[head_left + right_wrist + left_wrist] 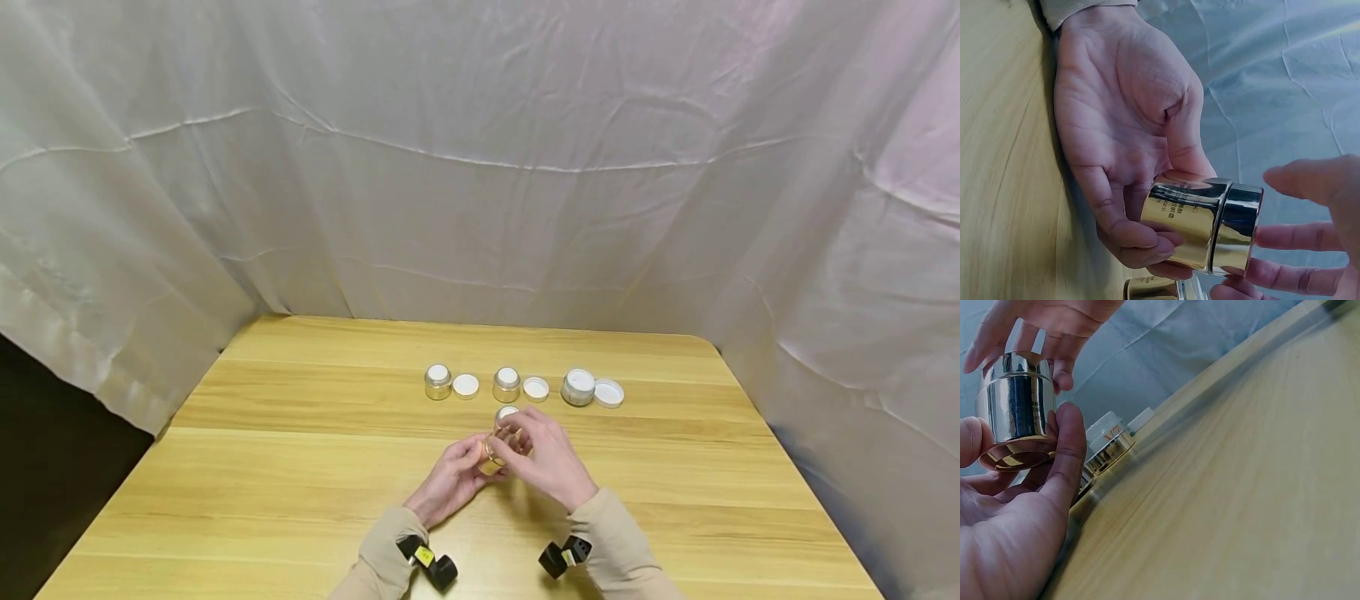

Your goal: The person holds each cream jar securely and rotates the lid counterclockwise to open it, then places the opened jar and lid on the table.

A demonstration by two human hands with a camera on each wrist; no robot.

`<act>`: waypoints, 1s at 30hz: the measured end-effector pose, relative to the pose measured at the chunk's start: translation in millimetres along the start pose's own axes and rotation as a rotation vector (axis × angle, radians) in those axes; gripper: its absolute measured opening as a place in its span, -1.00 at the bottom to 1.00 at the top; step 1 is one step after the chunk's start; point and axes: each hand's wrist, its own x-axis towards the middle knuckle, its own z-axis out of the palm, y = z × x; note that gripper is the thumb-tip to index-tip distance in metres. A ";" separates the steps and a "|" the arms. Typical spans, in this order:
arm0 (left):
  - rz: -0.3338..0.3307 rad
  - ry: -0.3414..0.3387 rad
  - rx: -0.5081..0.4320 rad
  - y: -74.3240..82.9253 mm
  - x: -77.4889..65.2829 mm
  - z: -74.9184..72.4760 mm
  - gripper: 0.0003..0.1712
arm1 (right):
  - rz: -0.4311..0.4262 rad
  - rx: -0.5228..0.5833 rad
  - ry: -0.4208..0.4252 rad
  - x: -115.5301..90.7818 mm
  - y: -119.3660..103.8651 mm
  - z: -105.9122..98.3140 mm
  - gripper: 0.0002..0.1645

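A shiny gold cosmetic jar (491,462) with small print on its side is gripped by my left hand (452,479) above the table. In the left wrist view the jar (1019,409) sits between thumb and fingers, its base showing. At its other end the gold lid (1240,226) is on the jar. My right hand (553,462) is spread around that lid, its straight fingers at the lid's edge and its thumb standing apart from it in the right wrist view. Just behind the hands a white-topped jar (506,412) is partly hidden by the right hand.
Farther back, a row holds a jar (438,383), a lid (466,386), a second jar (507,386), its neighbouring lid (536,388), a wider jar (577,389) and another lid (608,393). Grey curtains (480,208) hang behind the wooden table (300,500).
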 end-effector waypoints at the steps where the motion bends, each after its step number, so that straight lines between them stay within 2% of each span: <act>1: -0.001 0.001 0.000 0.0 0.0 0.0 -0.34 | -0.002 -0.001 -0.002 0.2 -0.1 -0.2 -0.73; 11: 0.002 -0.004 -0.003 -0.2 -0.7 -0.4 -0.33 | -0.054 0.040 -0.144 1.3 -2.0 -7.4 -0.74; 14: 0.005 0.000 0.003 -0.1 -0.8 -0.2 -0.33 | -0.038 0.016 -0.132 0.6 -3.0 -6.5 -0.71; 18: 0.008 0.004 0.007 0.0 -0.6 0.1 -0.37 | 0.001 -0.004 -0.071 -0.6 -2.6 -2.2 -0.67; 22: 0.015 0.003 0.009 -0.3 -0.1 -0.3 -0.40 | 0.008 0.012 -0.039 0.0 -1.1 0.2 -0.72; 30: -0.003 0.003 -0.006 -0.2 -0.4 -0.5 -0.34 | -0.086 0.030 -0.113 0.9 0.1 -4.6 -0.74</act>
